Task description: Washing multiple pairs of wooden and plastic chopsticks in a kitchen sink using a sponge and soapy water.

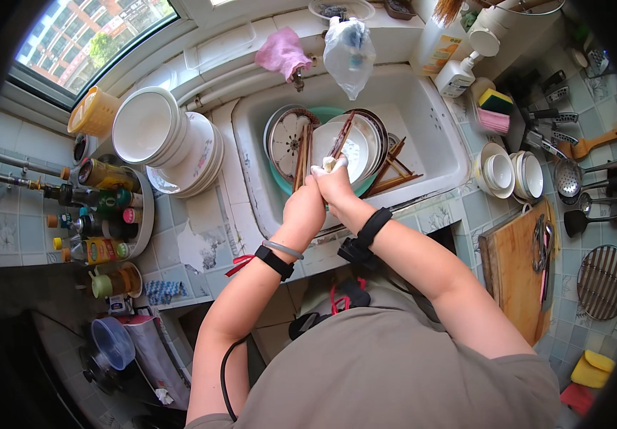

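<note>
The fingers of the right hand (pixel 334 187) were closed around a wadded white cloth (pixel 331 164), pressed about a slim bundle of reddish-brown wooden chopsticks (pixel 343 135) whose ends pointed toward the far edge of the white ceramic sink (pixel 431 134). From my remote post I saw the left hand (pixel 304 209) curled against it, but its fingers faced away, so I could not tell how tightly they closed or on what; a second, straighter bundle of brown chopsticks (pixel 301 159) rose just beyond its knuckles. Both hands were over the sink's near edge, left of its middle. Beyond them a round teal basin (pixel 323 111) showed around a brown-patterned cream bowl (pixel 284 141) and a round white dish (pixel 356 156). Loose brown chopsticks (pixel 396 177) lay crossed toward the sink's near edge, right of the basin. Past its left edge, a tall stack of white bowls (pixel 144 125) stood on the worktop (pixel 240 222). I judged that a slackening cloth could let the wrapped sticks scatter, a knocked wrist could chip the crowded dishes, and a wide left swing might topple the stack.
</note>
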A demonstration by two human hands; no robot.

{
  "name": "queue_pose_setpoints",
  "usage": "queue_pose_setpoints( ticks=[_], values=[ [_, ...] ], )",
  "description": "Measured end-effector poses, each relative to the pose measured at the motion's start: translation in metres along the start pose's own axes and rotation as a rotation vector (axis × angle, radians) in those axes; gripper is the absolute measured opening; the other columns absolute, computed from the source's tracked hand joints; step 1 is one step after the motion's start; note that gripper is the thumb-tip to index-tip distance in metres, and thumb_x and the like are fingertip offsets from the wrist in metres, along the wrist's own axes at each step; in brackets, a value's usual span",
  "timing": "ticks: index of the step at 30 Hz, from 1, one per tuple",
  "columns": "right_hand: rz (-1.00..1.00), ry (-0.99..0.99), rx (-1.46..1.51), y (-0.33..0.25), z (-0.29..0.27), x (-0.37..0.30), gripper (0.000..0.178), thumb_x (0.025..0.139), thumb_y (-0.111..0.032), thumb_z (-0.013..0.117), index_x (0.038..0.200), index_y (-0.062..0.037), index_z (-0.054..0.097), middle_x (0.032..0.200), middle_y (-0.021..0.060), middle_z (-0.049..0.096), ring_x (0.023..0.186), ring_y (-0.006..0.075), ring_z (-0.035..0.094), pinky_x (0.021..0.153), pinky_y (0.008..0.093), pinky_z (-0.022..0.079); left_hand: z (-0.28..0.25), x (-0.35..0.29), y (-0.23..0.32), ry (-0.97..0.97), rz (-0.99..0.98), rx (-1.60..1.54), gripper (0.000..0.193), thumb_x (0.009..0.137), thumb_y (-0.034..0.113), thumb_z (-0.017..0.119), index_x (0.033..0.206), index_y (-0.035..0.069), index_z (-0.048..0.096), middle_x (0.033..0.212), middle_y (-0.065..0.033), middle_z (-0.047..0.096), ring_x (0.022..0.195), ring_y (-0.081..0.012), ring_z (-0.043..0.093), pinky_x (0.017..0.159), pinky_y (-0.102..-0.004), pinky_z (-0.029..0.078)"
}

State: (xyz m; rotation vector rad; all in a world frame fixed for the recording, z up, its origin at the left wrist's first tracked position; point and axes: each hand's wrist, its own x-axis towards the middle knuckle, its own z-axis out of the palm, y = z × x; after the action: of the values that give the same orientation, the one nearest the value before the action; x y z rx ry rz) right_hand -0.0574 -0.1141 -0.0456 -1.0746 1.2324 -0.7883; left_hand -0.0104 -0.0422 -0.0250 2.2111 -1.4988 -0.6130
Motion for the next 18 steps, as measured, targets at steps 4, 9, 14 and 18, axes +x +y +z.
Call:
queue_pose_setpoints(
  ticks=[4, 9, 14, 18],
  values=[
    [0.21, -0.017, 0.228, 0.003, -0.03, 0.063, 0.033, 0.081, -0.004, 0.059, 0.11, -0.002, 0.043, 0.083, 0.0085, 0.054, 0.068, 0.017, 0.055, 0.057, 0.0329, 0.046, -0.004, -0.017, 0.012, -0.03, 0.052, 0.12, 0.015, 0.08, 0.005, 0.051, 0.09, -0.002, 0.043, 0.075, -0.023, 0.06, 0.071, -0.0387, 0.061, 0.062, -0.0455, 0.05],
    [0.14, -0.193, 0.403, -0.023, -0.041, 0.07, 0.018, 0.086, -0.012, 0.06, 0.102, -0.0084, 0.052, 0.072, 0.003, 0.054, 0.055, 0.0148, 0.053, 0.049, 0.0296, 0.048, -0.023, -0.023, 0.007, -0.413, -0.175, -0.762, 0.028, 0.083, 0.007, 0.057, 0.103, -0.001, 0.039, 0.072, -0.0091, 0.056, 0.061, -0.0221, 0.061, 0.055, -0.0376, 0.05],
    [0.152, -0.319, 0.565, -0.037, -0.046, 0.069, 0.02, 0.086, -0.015, 0.061, 0.104, -0.0099, 0.053, 0.074, 0.0015, 0.056, 0.058, 0.0139, 0.056, 0.05, 0.0287, 0.048, -0.033, -0.022, 0.0, -0.607, -0.465, -1.643, 0.029, 0.082, 0.006, 0.059, 0.107, 0.005, 0.044, 0.067, -0.0015, 0.047, 0.055, -0.0128, 0.054, 0.046, -0.0262, 0.043],
    [0.187, -0.338, 0.421, -0.027, -0.034, 0.057, 0.016, 0.085, -0.015, 0.062, 0.096, -0.0072, 0.054, 0.077, 0.0021, 0.057, 0.063, 0.0141, 0.057, 0.056, 0.0282, 0.049, -0.018, -0.009, -0.005, -0.518, -0.444, -1.288, 0.018, 0.08, 0.006, 0.057, 0.095, 0.006, 0.048, 0.06, 0.0001, 0.044, 0.044, -0.0086, 0.041, 0.038, -0.0254, 0.033]
  ],
)
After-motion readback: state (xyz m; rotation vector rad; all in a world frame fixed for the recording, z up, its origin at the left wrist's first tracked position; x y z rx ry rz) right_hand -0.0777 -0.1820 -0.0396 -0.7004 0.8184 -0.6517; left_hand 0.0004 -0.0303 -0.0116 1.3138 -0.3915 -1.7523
